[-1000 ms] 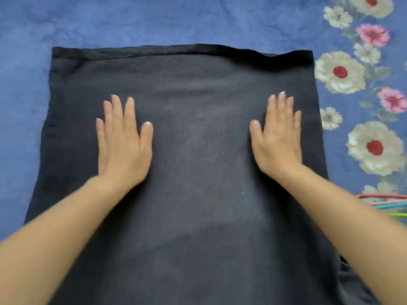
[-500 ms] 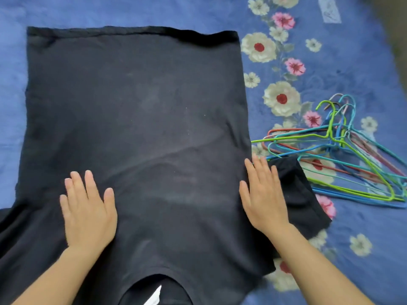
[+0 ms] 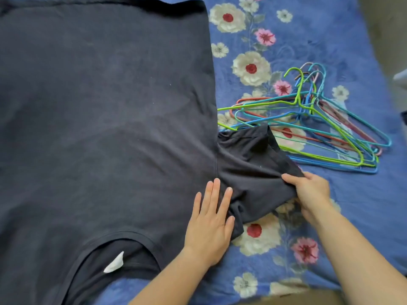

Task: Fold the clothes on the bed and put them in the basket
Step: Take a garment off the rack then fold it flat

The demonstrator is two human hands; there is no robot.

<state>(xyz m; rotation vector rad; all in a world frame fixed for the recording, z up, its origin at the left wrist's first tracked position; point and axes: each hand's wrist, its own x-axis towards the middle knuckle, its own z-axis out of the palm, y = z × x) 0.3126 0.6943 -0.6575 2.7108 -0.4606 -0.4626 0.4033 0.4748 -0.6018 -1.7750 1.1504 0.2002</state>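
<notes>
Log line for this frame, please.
shirt: spread on bed; left hand: flat on shirt; right hand: pinches sleeve; hangers: right of shirt; basket: unseen

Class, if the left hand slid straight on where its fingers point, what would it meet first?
More shirt first; beyond the sleeve seam, the left hand would probably reach the hangers.

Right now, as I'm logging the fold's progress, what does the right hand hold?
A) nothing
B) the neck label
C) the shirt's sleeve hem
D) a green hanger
C: the right hand pinches the hem of the sleeve of the dark shirt; the hangers lie untouched.
</notes>
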